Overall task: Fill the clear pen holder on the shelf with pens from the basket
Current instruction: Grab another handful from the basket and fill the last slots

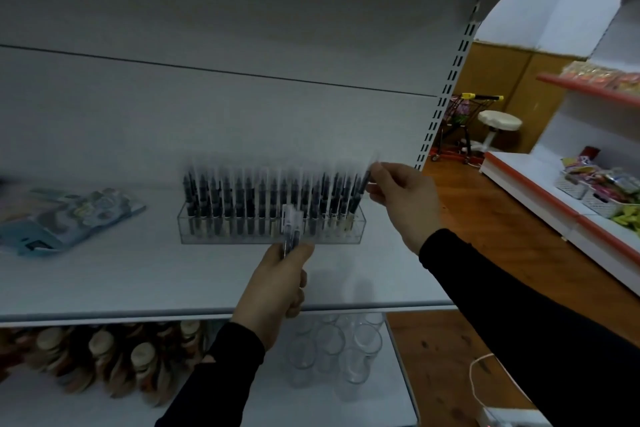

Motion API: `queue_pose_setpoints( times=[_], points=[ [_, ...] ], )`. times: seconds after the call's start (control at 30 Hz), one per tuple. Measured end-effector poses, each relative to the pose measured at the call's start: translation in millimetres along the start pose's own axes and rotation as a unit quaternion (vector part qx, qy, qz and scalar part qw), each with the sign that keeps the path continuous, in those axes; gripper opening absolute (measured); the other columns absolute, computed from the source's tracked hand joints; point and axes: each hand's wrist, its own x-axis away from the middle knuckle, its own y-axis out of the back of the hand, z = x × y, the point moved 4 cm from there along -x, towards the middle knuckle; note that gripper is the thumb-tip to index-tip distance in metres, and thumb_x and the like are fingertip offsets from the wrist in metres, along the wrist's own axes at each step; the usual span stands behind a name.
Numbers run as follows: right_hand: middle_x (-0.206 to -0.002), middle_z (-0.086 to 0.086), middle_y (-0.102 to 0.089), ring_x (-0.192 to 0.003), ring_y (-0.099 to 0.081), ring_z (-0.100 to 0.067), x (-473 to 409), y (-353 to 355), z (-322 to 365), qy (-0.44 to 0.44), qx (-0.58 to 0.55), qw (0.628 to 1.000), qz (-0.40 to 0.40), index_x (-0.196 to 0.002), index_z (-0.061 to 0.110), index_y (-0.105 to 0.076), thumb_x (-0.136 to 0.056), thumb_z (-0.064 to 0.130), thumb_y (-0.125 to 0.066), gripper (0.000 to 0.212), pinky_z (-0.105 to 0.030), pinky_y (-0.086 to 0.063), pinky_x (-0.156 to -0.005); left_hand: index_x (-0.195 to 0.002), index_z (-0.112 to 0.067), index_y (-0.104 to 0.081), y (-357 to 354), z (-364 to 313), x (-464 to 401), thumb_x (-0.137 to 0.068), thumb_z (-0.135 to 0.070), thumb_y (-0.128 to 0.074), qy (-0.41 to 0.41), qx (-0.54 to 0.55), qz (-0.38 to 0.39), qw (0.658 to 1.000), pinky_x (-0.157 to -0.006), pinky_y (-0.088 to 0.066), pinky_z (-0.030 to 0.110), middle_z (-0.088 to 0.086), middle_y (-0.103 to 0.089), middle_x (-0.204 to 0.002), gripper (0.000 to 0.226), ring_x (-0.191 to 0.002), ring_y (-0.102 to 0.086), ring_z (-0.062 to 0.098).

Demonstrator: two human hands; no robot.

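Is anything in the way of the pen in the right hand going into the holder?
Nothing separate blocks it. The right hand holds a pen at the holder's right end, where other pens already crowd it.

The pen holder (270, 227) is seen to be of clear, glossy plastic, set on a shelf (138, 284) of smooth, matt white painted metal. Clear glass tumblers (329, 347) are shown below it, and a polished wooden floor (485, 218) beyond.

Shop: stocked shelves (588, 215), trolley (460, 121)
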Motion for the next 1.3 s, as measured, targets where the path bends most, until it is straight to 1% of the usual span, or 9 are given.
queue_pose_setpoints(
  times=[0.17, 0.27, 0.33, 0.53, 0.67, 0.9, 1.03, 1.17, 1.3],
  points=[
    [-0.092, -0.005, -0.074, -0.083, -0.073, -0.016, -10, -13, 10, 0.039, 0.01, 0.999, -0.003, -0.101, 0.011, -0.071, -0.095, 0.024, -0.061, 0.017, -0.038, -0.059, -0.085, -0.098, -0.011, -0.053, 1, 1, -4, -0.097, -0.022, -0.044, -0.042, -0.035, -0.004, 0.998, -0.046, -0.027, 0.022, 0.004, -0.043, -0.068, 0.013, -0.047, -0.032, 0.013],
    [-0.093, -0.003, -0.074, -0.083, -0.072, -0.014, -14, -19, 12, 0.063, 0.038, 0.997, 0.002, -0.101, 0.012, -0.071, -0.095, 0.026, -0.061, 0.018, -0.039, -0.059, -0.086, -0.097, -0.016, -0.053, 2, 4, -7, -0.099, -0.02, -0.041, -0.124, -0.15, -0.017, 0.981, -0.064, -0.039, 0.026, -0.002, -0.049, -0.072, 0.013, -0.062, -0.044, 0.014],
    [-0.095, -0.004, -0.074, -0.083, -0.072, -0.013, -17, -22, 12, 0.067, 0.049, 0.997, 0.003, -0.106, 0.008, -0.071, -0.095, 0.027, -0.062, 0.024, -0.038, -0.059, -0.086, -0.099, -0.016, -0.054, 2, 3, -5, -0.1, -0.016, -0.04, -0.145, -0.164, -0.019, 0.975, -0.059, -0.043, 0.022, -0.001, -0.053, -0.073, 0.014, -0.063, -0.048, 0.014],
    [-0.089, -0.001, -0.074, -0.082, -0.072, -0.014, -20, -29, 9, 0.063, 0.067, 0.996, 0.012, -0.104, 0.007, -0.072, -0.095, 0.027, -0.062, 0.025, -0.039, -0.059, -0.085, -0.099, -0.023, -0.056, 4, -2, -3, -0.099, -0.017, -0.043, -0.16, -0.16, -0.018, 0.974, -0.054, -0.046, 0.023, -0.001, -0.066, -0.084, 0.014, -0.055, -0.054, 0.005],
    [-0.085, 0.0, -0.073, -0.081, -0.071, -0.018, -21, -34, 10, 0.079, 0.091, 0.993, 0.019, -0.092, 0.019, -0.071, -0.095, 0.029, -0.061, 0.015, -0.041, -0.058, -0.085, -0.102, -0.022, -0.057, 3, -2, -1, -0.099, -0.017, -0.044, -0.154, -0.14, -0.003, 0.978, -0.053, -0.048, 0.021, -0.001, -0.068, -0.09, 0.014, -0.056, -0.057, 0.005],
    [-0.08, -0.006, -0.073, -0.077, -0.07, -0.022, -17, -43, 1, 0.087, 0.152, 0.983, 0.048, -0.084, 0.008, -0.072, -0.096, 0.028, -0.059, 0.027, -0.044, -0.056, -0.084, -0.109, -0.021, -0.059, 4, -4, -1, -0.098, -0.015, -0.047, -0.136, -0.09, 0.002, 0.987, -0.055, -0.051, 0.022, 0.001, -0.07, -0.096, 0.017, -0.059, -0.062, 0.01],
    [-0.079, -0.004, -0.073, -0.075, -0.07, -0.019, -16, -46, -9, 0.069, 0.154, 0.985, 0.047, -0.089, 0.012, -0.074, -0.096, 0.028, -0.059, 0.023, -0.036, -0.057, -0.082, -0.11, -0.021, -0.059, 4, -5, 0, -0.098, -0.014, -0.047, -0.123, -0.06, 0.01, 0.991, -0.056, -0.052, 0.023, 0.002, -0.07, -0.098, 0.018, -0.062, -0.063, 0.012],
    [-0.077, -0.002, -0.072, -0.072, -0.069, -0.016, -17, -47, -11, 0.067, 0.161, 0.984, 0.04, -0.093, 0.011, -0.074, -0.096, 0.028, -0.059, 0.022, -0.013, -0.053, -0.071, -0.104, -0.022, -0.06, 5, -6, -1, -0.097, -0.014, -0.049, -0.12, -0.044, 0.006, 0.992, -0.055, -0.052, 0.022, 0.001, -0.071, -0.096, 0.016, -0.06, -0.064, 0.012],
    [-0.079, -0.008, -0.074, -0.077, -0.071, -0.02, -14, -50, -18, 0.057, 0.155, 0.985, 0.058, -0.088, 0.006, -0.074, -0.096, 0.024, -0.059, 0.025, -0.024, -0.056, -0.077, -0.097, -0.021, -0.062, 6, -7, -1, -0.097, -0.014, -0.051, -0.115, -0.03, 0.005, 0.993, -0.057, -0.054, 0.024, 0.002, -0.073, -0.093, 0.013, -0.062, -0.065, 0.014]
  ],
)
